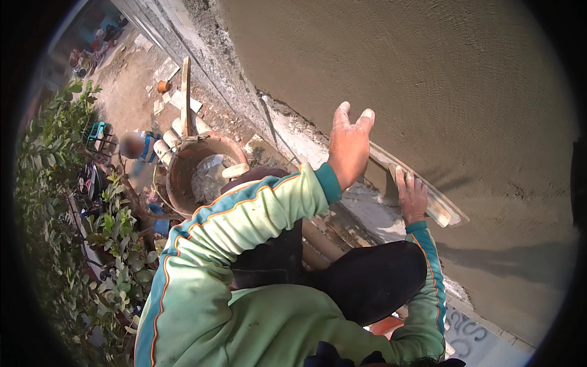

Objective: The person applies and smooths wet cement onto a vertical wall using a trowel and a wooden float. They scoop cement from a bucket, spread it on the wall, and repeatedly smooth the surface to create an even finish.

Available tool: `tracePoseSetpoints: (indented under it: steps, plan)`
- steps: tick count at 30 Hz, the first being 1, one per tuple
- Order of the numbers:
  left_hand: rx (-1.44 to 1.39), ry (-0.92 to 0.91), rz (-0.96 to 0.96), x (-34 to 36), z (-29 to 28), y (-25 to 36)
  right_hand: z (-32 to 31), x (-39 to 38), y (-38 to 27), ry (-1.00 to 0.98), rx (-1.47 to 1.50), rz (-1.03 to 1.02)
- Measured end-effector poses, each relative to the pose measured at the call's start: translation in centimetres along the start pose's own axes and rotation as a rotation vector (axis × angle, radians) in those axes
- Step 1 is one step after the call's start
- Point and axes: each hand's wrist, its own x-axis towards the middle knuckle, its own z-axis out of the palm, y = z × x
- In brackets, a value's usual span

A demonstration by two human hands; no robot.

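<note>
My right hand (411,197) is closed on a long wooden plastering float (441,200), which lies along the lower part of the wet grey plastered wall (397,61). Its fingers curl over the board, and part of the grip is hidden under them. My left hand (350,147) is raised in front of the wall, to the left of the float. Its thumb and a finger are spread apart, with pale plaster on the tips, and nothing shows between them. Whether it touches the wall, I cannot tell. Both arms wear pale green sleeves with teal stripes.
A large mud-stained tub (178,177) stands left of my knees, with a pale-handled tool (235,170) across its rim. Beyond it stands a wooden plank (186,101). A person in a striped shirt (150,145) is near the tub. Leafy bushes (55,202) fill the left side.
</note>
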Motion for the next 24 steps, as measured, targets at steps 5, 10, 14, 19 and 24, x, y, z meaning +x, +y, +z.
tracePoseSetpoints:
  steps: [5, 10, 14, 19, 24]
  plan:
    - [0.106, -0.295, -0.442, -8.6, 9.2, -11.8, -9.6, 3.4, 5.7, 0.214, -0.147, 0.182]
    - [-0.275, -0.230, -0.087, -6.6, 17.7, -5.2, -19.0, 8.9, 8.5, 0.416, 0.044, 0.414]
    - [-0.295, 0.037, -0.002, -3.2, 17.2, -7.8, -14.7, 10.1, 6.4, 0.223, -0.086, 0.016]
    - [0.282, 0.219, 0.200, 1.1, 12.8, -18.0, -7.3, 9.2, 0.7, 0.052, 0.388, -0.057]
    - [0.114, 0.367, -0.109, 4.4, 10.6, -22.2, -13.6, 5.2, 1.9, -0.508, 0.432, -0.236]
